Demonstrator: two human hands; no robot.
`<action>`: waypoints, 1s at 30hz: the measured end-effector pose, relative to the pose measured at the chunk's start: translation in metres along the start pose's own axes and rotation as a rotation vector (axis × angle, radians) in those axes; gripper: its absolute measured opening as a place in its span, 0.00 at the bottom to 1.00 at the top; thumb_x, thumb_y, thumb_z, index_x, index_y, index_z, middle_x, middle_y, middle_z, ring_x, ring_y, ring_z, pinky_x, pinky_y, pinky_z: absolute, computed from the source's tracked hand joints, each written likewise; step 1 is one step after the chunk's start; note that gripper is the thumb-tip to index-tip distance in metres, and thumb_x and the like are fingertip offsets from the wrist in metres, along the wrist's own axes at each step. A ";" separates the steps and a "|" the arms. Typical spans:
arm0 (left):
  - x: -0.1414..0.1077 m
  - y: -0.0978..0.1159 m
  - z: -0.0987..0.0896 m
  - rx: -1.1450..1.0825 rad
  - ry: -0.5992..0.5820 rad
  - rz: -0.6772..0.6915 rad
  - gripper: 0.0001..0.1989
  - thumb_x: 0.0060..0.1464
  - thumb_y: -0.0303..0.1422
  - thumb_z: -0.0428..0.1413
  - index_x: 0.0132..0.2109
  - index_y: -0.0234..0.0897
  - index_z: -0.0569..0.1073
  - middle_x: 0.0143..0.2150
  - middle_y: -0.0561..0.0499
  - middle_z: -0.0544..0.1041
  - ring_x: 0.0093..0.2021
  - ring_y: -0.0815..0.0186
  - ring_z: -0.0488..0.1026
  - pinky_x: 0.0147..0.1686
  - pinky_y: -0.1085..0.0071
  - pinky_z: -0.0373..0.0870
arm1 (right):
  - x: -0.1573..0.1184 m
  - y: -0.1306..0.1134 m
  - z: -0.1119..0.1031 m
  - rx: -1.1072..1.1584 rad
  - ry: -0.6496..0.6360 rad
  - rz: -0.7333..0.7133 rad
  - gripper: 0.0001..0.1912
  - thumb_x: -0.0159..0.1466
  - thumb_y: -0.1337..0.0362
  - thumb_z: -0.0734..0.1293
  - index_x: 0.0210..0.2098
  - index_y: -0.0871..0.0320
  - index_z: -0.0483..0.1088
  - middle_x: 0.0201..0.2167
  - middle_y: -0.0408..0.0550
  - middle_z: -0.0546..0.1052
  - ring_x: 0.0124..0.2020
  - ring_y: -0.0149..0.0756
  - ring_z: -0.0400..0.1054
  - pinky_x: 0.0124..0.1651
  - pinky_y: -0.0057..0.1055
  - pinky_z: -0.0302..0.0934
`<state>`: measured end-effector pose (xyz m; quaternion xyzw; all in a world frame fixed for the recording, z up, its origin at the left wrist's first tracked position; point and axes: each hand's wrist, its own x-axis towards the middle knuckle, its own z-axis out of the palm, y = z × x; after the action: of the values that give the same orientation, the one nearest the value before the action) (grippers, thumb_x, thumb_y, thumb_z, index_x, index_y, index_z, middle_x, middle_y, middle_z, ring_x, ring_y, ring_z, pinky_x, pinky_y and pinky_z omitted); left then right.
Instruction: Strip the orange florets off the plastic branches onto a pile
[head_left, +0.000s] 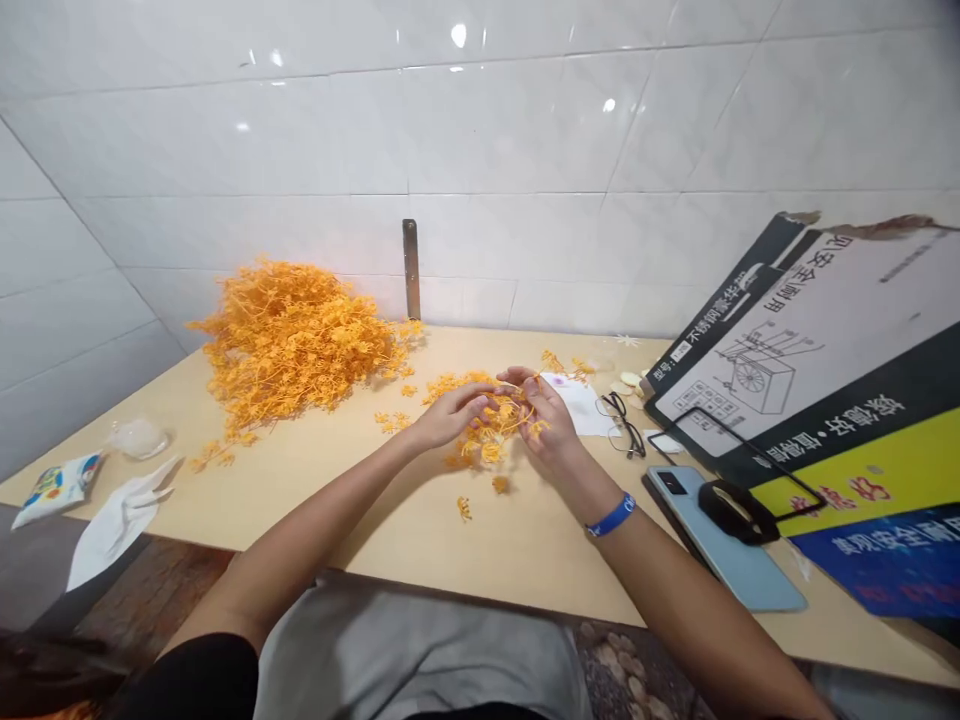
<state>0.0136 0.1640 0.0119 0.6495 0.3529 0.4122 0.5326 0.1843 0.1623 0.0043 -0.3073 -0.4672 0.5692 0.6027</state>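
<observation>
Left hand [454,412] and right hand [551,420] hold orange sprigs [491,450] left of cardboard [840,400] reading "安全耐用".

Over the bench [555,570], the left hand [455,412] and right hand [553,420] have orange sprigs [491,432] in their grip; an orange heap [292,345] stands left, and glasses [634,440], a phone [742,560] and printed cardboard [765,385] lie right.

Left hand [455,411] palm-down, right hand [549,418] facing it; fingers [480,388] bent, forearms [330,512] angled inward.
</observation>
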 end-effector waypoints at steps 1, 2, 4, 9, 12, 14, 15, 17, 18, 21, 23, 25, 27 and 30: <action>0.001 -0.006 0.003 0.000 0.013 -0.011 0.13 0.54 0.31 0.60 0.48 0.41 0.78 0.43 0.47 0.78 0.35 0.65 0.75 0.34 0.73 0.67 | 0.000 0.006 -0.002 0.020 0.009 0.019 0.21 0.58 0.47 0.69 0.43 0.53 0.67 0.45 0.51 0.75 0.42 0.38 0.72 0.39 0.32 0.68; 0.001 -0.011 0.005 0.034 0.039 -0.008 0.14 0.53 0.30 0.61 0.48 0.41 0.77 0.41 0.48 0.78 0.33 0.67 0.73 0.32 0.74 0.66 | -0.001 0.011 -0.004 0.044 0.008 0.039 0.21 0.59 0.46 0.68 0.44 0.54 0.67 0.45 0.52 0.75 0.43 0.39 0.73 0.40 0.33 0.69; -0.002 -0.021 0.008 0.194 0.075 0.007 0.13 0.50 0.27 0.62 0.45 0.42 0.78 0.34 0.51 0.77 0.29 0.68 0.69 0.31 0.74 0.63 | -0.003 0.017 -0.006 0.093 -0.010 0.068 0.22 0.61 0.46 0.67 0.47 0.54 0.68 0.45 0.52 0.76 0.43 0.39 0.73 0.41 0.33 0.69; -0.015 -0.031 0.008 0.518 0.057 0.039 0.04 0.51 0.28 0.60 0.28 0.40 0.76 0.27 0.51 0.73 0.30 0.66 0.66 0.35 0.73 0.62 | -0.008 0.022 -0.009 0.067 -0.020 0.091 0.22 0.65 0.45 0.62 0.48 0.54 0.68 0.42 0.50 0.76 0.42 0.36 0.72 0.39 0.30 0.67; -0.014 -0.030 0.008 0.383 0.071 0.021 0.05 0.55 0.30 0.57 0.35 0.40 0.78 0.32 0.49 0.76 0.34 0.64 0.69 0.39 0.73 0.65 | -0.008 0.024 -0.012 0.007 -0.005 0.078 0.22 0.66 0.44 0.61 0.46 0.55 0.69 0.38 0.48 0.73 0.37 0.33 0.70 0.33 0.26 0.65; -0.013 -0.029 0.009 0.242 0.070 0.003 0.08 0.58 0.30 0.54 0.38 0.39 0.78 0.34 0.49 0.77 0.33 0.66 0.71 0.38 0.73 0.66 | -0.009 0.025 -0.014 -0.047 0.033 0.068 0.21 0.66 0.45 0.61 0.43 0.55 0.69 0.33 0.46 0.70 0.31 0.30 0.67 0.27 0.23 0.60; -0.013 -0.029 0.010 0.182 0.067 -0.004 0.09 0.58 0.31 0.53 0.39 0.38 0.78 0.34 0.49 0.77 0.33 0.66 0.71 0.38 0.73 0.66 | -0.010 0.026 -0.014 -0.088 0.061 0.077 0.20 0.66 0.45 0.61 0.41 0.56 0.69 0.29 0.44 0.68 0.27 0.29 0.64 0.24 0.22 0.57; -0.013 -0.029 0.013 0.116 0.062 -0.022 0.09 0.58 0.31 0.54 0.41 0.38 0.78 0.36 0.48 0.77 0.33 0.67 0.71 0.37 0.73 0.67 | -0.012 0.027 -0.014 -0.169 0.117 0.120 0.20 0.67 0.45 0.60 0.39 0.55 0.68 0.22 0.40 0.61 0.20 0.26 0.55 0.19 0.21 0.49; -0.013 -0.030 0.014 0.108 0.057 -0.031 0.08 0.57 0.32 0.55 0.42 0.37 0.78 0.37 0.48 0.78 0.34 0.68 0.72 0.37 0.73 0.67 | -0.013 0.028 -0.014 -0.192 0.131 0.144 0.20 0.67 0.44 0.60 0.39 0.55 0.67 0.20 0.38 0.57 0.18 0.25 0.51 0.18 0.21 0.46; -0.012 -0.034 0.018 0.104 0.002 -0.048 0.11 0.52 0.36 0.61 0.42 0.37 0.77 0.36 0.48 0.77 0.33 0.68 0.71 0.33 0.74 0.65 | -0.015 0.030 -0.012 -0.167 0.099 0.152 0.21 0.63 0.43 0.64 0.38 0.54 0.67 0.18 0.34 0.52 0.16 0.23 0.48 0.18 0.21 0.44; -0.011 -0.035 0.019 0.083 -0.025 -0.034 0.12 0.49 0.38 0.63 0.38 0.36 0.76 0.32 0.50 0.75 0.31 0.69 0.70 0.31 0.74 0.64 | -0.015 0.030 -0.012 -0.112 0.054 0.135 0.22 0.58 0.42 0.69 0.39 0.54 0.67 0.19 0.34 0.54 0.15 0.21 0.49 0.17 0.21 0.43; -0.010 -0.035 0.018 0.056 0.012 -0.005 0.12 0.48 0.39 0.64 0.34 0.35 0.73 0.30 0.53 0.72 0.30 0.71 0.68 0.30 0.74 0.63 | -0.014 0.030 -0.013 -0.071 0.032 0.138 0.24 0.55 0.43 0.71 0.40 0.54 0.68 0.22 0.34 0.58 0.16 0.20 0.49 0.17 0.21 0.42; -0.008 -0.033 0.015 0.029 0.090 0.029 0.14 0.49 0.40 0.64 0.32 0.35 0.70 0.28 0.54 0.70 0.28 0.72 0.66 0.29 0.75 0.63 | -0.014 0.029 -0.014 -0.058 0.010 0.181 0.26 0.54 0.43 0.72 0.42 0.55 0.68 0.24 0.35 0.62 0.16 0.19 0.50 0.18 0.21 0.41; -0.006 -0.031 0.010 0.002 0.185 0.101 0.15 0.50 0.42 0.64 0.32 0.36 0.68 0.29 0.55 0.69 0.28 0.73 0.66 0.29 0.75 0.64 | -0.015 0.027 -0.012 -0.102 -0.074 0.210 0.28 0.53 0.43 0.73 0.43 0.56 0.68 0.26 0.38 0.66 0.17 0.20 0.50 0.18 0.22 0.41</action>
<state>0.0194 0.1601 -0.0209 0.6263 0.3679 0.4961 0.4757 0.1863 0.1536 -0.0279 -0.3637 -0.4827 0.6158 0.5055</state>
